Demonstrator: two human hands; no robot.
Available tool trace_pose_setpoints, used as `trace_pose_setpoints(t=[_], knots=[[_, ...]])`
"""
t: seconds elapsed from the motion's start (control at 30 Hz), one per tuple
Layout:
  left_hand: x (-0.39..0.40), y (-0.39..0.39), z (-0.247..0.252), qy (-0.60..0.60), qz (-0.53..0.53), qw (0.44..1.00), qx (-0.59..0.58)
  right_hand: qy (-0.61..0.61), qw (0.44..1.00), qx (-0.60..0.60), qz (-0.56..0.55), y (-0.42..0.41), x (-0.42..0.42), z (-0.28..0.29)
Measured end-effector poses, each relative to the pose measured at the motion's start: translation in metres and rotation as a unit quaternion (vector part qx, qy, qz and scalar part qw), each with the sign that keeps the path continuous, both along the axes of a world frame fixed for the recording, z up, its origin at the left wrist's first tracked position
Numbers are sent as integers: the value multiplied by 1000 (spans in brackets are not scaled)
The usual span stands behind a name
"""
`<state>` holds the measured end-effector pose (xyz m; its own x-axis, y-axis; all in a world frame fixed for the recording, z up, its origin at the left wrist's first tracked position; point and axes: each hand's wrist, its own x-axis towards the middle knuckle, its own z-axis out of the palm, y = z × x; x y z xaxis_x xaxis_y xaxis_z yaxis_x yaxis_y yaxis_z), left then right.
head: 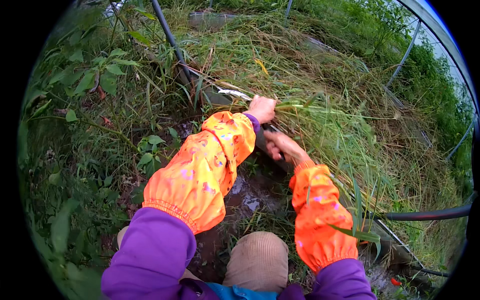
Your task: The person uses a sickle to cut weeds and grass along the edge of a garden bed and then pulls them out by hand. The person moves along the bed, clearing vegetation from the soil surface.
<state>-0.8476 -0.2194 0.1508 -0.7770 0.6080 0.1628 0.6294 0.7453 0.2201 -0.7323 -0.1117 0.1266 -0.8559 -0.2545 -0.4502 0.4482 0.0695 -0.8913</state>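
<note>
My left hand [261, 108] is closed around a bunch of long green grass [296, 107] at the edge of a raised bed. The stems fan out to the right from the fist. Just below and to the right, my right hand [285, 147] is blurred, with its fingers curled. A small dark piece [281, 155] shows under those fingers; whether it is a tool handle I cannot tell. Both hands are over the bed's grey edging board [264, 140]. Orange sleeve covers with a shiny print cover both forearms.
Cut or flattened grass [337, 86] covers the bed. A dark metal pole [170, 37] rises behind my left hand, and a black pipe [427, 214] lies at the right. Leafy plants [108, 75] crowd the left. My knee [258, 258] is above wet soil [251, 198].
</note>
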Motion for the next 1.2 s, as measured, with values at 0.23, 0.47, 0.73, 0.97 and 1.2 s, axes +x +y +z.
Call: trace_pose_setpoints(t=[0.23, 0.47, 0.73, 0.97, 1.2], knots=[[-33, -2, 3, -168, 169, 959, 151, -54, 994, 86, -43, 42, 157, 38], [-33, 11, -13, -203, 176, 951, 156, -121, 990, -21, -65, 31, 163, 23], [0, 58, -10, -224, -1, 969, 102, -102, 964, -220, -112, -10, 91, 8], [-57, 15, 34, -80, 110, 987, 84, -63, 988, 135, 31, 56, 210, 43], [-35, 98, 130, -10, 39, 993, 113, 210, 894, 365, -151, 114, 250, 67]])
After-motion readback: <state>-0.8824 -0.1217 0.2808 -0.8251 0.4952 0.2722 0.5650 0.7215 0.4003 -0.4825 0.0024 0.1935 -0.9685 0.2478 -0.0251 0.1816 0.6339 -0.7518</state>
